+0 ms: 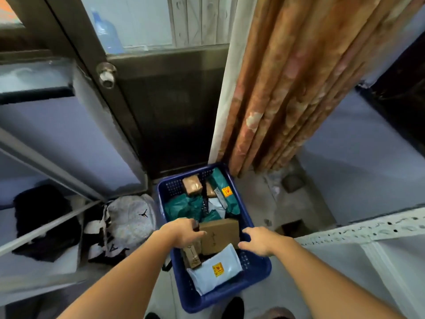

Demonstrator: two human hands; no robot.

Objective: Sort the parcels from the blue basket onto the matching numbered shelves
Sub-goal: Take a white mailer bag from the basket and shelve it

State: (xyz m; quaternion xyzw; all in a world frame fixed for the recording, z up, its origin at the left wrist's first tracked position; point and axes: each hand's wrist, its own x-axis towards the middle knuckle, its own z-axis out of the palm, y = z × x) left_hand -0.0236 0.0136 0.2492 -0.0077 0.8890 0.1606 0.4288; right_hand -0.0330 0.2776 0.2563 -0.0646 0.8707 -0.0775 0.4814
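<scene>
Over the blue basket (257, 270), both hands spread, empty: left hand (184, 233) w/ right hand (259, 241) flanking flat cardboard box (220, 236), prob. light, stiff—grab side edges.

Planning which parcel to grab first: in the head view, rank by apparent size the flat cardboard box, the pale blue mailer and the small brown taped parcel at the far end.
1. Pale blue mailer, nearest the camera
2. Flat cardboard box, close to it; unsure
3. Small brown taped parcel
</scene>
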